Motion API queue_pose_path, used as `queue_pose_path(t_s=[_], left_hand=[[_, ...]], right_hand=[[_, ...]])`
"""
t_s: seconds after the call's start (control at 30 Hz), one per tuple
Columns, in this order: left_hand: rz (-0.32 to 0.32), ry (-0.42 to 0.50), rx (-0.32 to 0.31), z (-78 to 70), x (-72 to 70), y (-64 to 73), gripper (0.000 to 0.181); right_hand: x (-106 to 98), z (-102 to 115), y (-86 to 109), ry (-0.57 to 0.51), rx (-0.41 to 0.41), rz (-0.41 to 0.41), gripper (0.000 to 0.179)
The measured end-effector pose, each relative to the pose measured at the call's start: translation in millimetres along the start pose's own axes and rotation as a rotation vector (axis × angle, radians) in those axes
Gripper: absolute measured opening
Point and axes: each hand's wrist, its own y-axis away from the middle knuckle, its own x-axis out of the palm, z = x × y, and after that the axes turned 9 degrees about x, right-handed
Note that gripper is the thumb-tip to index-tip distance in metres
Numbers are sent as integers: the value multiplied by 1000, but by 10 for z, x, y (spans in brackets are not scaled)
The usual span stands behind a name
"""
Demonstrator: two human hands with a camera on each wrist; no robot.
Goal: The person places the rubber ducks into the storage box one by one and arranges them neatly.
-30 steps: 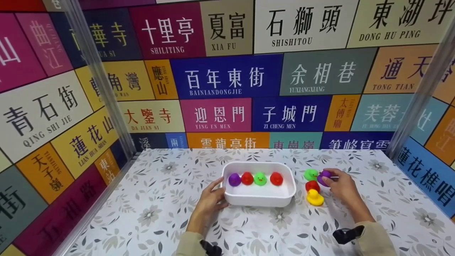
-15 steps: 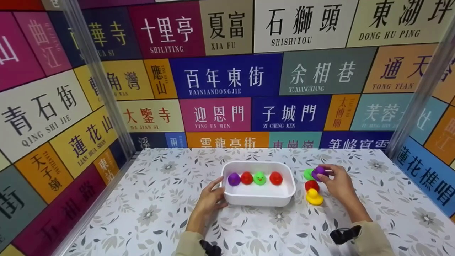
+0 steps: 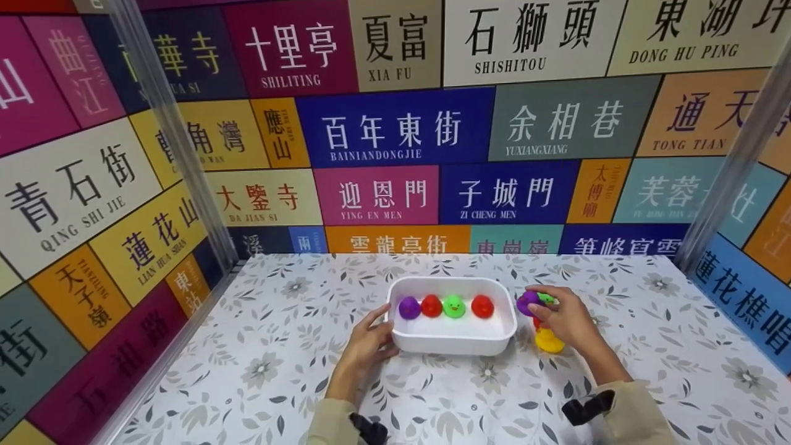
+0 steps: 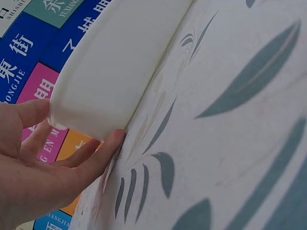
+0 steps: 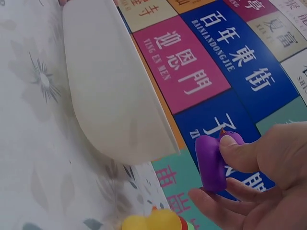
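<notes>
My right hand (image 3: 567,316) pinches a purple rubber duck (image 3: 528,303) between thumb and fingers, just off the right end of a white plastic tub (image 3: 454,346). In the right wrist view the purple duck (image 5: 210,163) is raised beside the tub's wall. My left hand (image 3: 366,345) rests its extended fingers against the tub's left end. In the tub sit a purple duck (image 3: 409,308), a red one (image 3: 431,305), a green one (image 3: 454,306) and another red one (image 3: 482,306). Under my right hand, a yellow duck (image 3: 549,341), a red duck (image 3: 536,322) and a green duck (image 3: 546,298) are partly hidden.
A white cloth (image 3: 272,321) with grey leaves and flowers covers the table. Coloured panels (image 3: 395,130) with printed characters stand behind it and at both sides. Clear upright posts (image 3: 185,154) stand at the corners. Black straps (image 3: 588,408) circle both sleeves.
My right hand has carried the purple duck leftward, from beside the green duck toward the tub's right end. My left hand stays on the tub.
</notes>
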Motion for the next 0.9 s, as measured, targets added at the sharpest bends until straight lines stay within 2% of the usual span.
queue_pose_path(t_s=[0.4, 0.63, 0.73, 0.9], left_hand=[[6, 4, 12, -5, -17, -5, 56], [-3, 2, 4, -21, -5, -3, 55], [-2, -3, 3, -7, -4, -11, 55], [-5, -3, 0, -4, 6, -6, 54]], right_hand=[[200, 140, -126, -169, 64, 141, 49], [149, 205, -148, -103, 105, 155, 48], [134, 233, -154, -124, 85, 190, 50], [158, 254, -179, -242, 39, 251, 52]])
